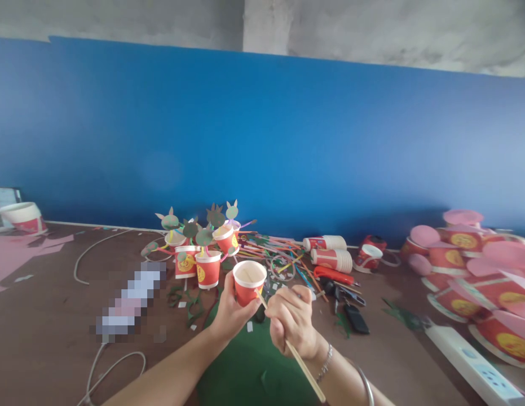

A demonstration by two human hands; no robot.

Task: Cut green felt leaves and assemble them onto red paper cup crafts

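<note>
My left hand (230, 316) is wrapped round a red paper cup (248, 282) with a white rim, its mouth tilted toward me. My right hand (292, 321) is closed on a pale wooden chopstick (303, 369). The chopstick's upper tip meets the cup's side just below the rim; whether it pierces the wall I cannot tell. Just beyond my left hand stand several red cups (208, 270) with coloured straws and green paper animal heads (169, 221). Under my forearms lies green paper (249, 366).
Loose straws (270, 248) and green scraps lie behind the cup. Stacked cups (330, 260), a red tool (334, 276) and a black object (356, 320) are to the right. A white power strip (469, 361) and cups with pink paper (457, 259) fill the far right. Pink sheets (17, 256) lie left.
</note>
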